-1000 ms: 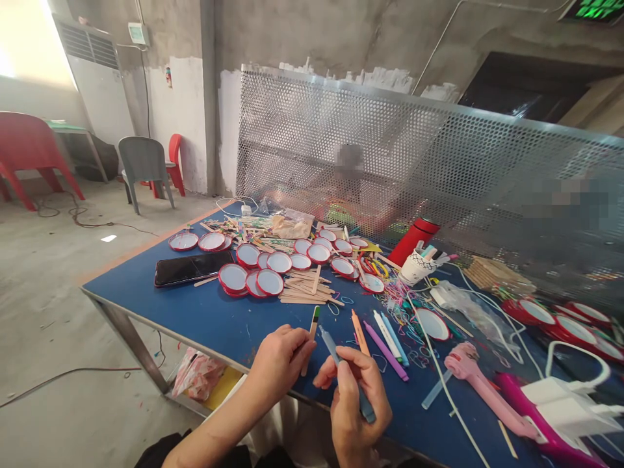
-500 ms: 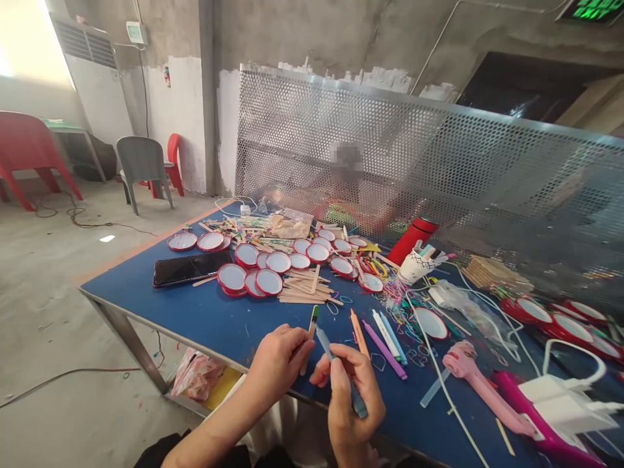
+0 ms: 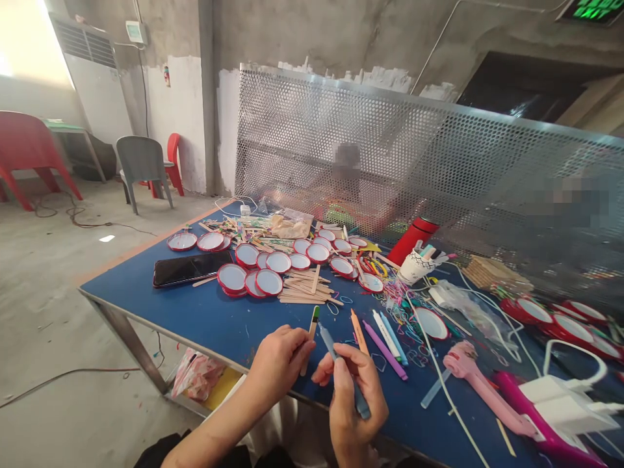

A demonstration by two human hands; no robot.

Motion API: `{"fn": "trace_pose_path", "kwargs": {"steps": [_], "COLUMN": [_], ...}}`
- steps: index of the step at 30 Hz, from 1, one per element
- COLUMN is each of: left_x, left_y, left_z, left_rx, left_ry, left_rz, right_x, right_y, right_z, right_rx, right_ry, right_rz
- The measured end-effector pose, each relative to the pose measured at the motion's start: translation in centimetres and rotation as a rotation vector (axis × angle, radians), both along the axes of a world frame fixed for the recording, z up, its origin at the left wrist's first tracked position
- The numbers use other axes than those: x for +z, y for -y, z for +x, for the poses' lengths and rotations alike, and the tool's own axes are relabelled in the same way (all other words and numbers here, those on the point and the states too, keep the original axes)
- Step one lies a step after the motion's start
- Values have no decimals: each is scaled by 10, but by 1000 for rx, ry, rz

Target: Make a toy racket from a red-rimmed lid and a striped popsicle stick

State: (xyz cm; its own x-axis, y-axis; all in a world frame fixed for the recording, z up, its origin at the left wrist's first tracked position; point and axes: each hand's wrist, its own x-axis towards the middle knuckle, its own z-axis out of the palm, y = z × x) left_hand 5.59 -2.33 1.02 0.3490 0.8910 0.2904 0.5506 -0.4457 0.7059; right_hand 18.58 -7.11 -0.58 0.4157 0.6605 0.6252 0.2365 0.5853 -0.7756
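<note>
Pinched in my left hand [image 3: 283,361] is a wooden craft stick [image 3: 312,325], its far end coloured green with a dark band below. My right hand [image 3: 355,390] grips a blue-grey marker [image 3: 329,341], whose tip points at the stick's coloured end with a small gap between them. Just beyond my right hand lie an orange marker [image 3: 358,330], a purple marker [image 3: 385,350], a white marker [image 3: 385,333] and a light blue one. A pile of plain craft sticks [image 3: 302,286] rests ahead of my hands.
Red-rimmed lids [image 3: 268,282] spread across the blue table [image 3: 195,318], near a phone [image 3: 190,268]. To the right are a red bottle [image 3: 414,239], a cup of pens [image 3: 415,266], loose rubber bands, a pink glue gun [image 3: 487,387] and white cables. Behind stands a perforated metal screen [image 3: 302,130], with people blurred beyond.
My right hand and the marker have shifted slightly to the right, so the tip has come away from the stick. My left hand and the stick have hardly moved.
</note>
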Motion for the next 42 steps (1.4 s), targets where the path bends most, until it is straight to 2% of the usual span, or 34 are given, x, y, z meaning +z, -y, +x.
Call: {"fn": "trace_pose_path", "kwargs": {"steps": [12,21,30,38,42], "left_x": [-1,-2,-1,-2,-3], "left_y": [1,1,2,0,0], "left_z": [1,0,0,0,-1], "left_rx": [0,0,13,14,16], "left_ry": [23,10,6,6,16], "left_rz": [-7,12,7,30,27], "right_x": [-2,-3,5,-1,-2], "right_y": [2,3,3,2,2], "right_z": [2,-1,-2,-1,1], "right_rx": [34,-31,13,-13,12], "right_ry": [40,-77,4,-50,29], "right_rz": [-36,-62,-59,-43,-15]}}
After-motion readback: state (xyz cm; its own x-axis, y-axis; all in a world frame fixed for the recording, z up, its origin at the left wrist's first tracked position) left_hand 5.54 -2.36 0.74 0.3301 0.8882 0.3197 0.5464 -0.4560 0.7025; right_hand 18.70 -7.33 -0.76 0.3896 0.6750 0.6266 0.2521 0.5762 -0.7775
